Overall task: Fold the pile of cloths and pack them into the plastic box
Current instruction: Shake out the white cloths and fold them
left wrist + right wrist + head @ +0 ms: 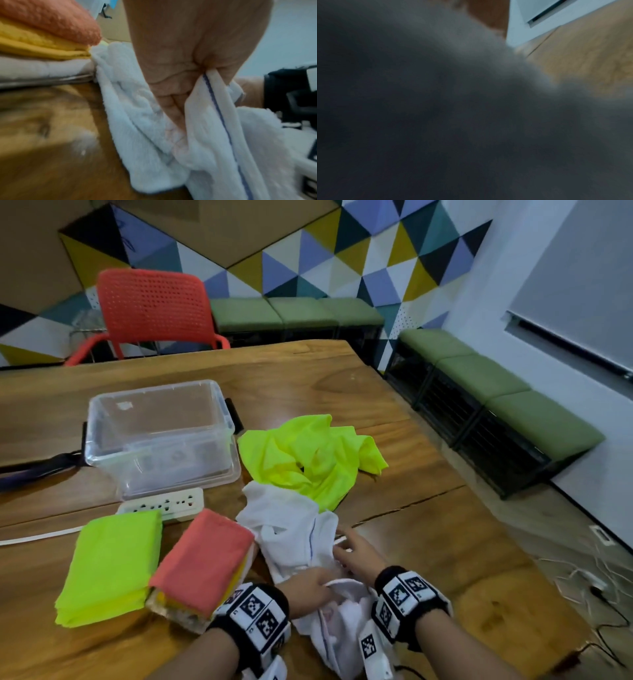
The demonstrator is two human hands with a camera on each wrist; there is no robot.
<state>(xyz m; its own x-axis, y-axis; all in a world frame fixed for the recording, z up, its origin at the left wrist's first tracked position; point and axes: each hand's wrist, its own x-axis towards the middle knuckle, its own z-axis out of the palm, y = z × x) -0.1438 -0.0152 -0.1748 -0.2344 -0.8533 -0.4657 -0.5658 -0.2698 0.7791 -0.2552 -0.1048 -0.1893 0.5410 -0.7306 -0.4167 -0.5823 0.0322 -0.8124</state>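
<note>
A crumpled white cloth point(291, 529) with a thin blue line along its hem lies on the wooden table point(428, 542) in front of me. My left hand point(318, 585) grips a bunch of it near the front edge. The left wrist view shows those fingers point(171, 97) curled round the hem of the white cloth point(214, 108). Just right of it, my right hand point(342, 542) pinches another part of the hem. A loose neon yellow cloth point(308, 457) lies behind. The clear plastic box point(102, 419) stands at the back left. The right wrist view is dark and blurred.
A folded neon green cloth point(109, 566) and a folded stack topped by a coral cloth point(202, 559) lie at the front left. A white power strip point(164, 505) lies in front of the box. A red chair point(150, 306) stands behind the table.
</note>
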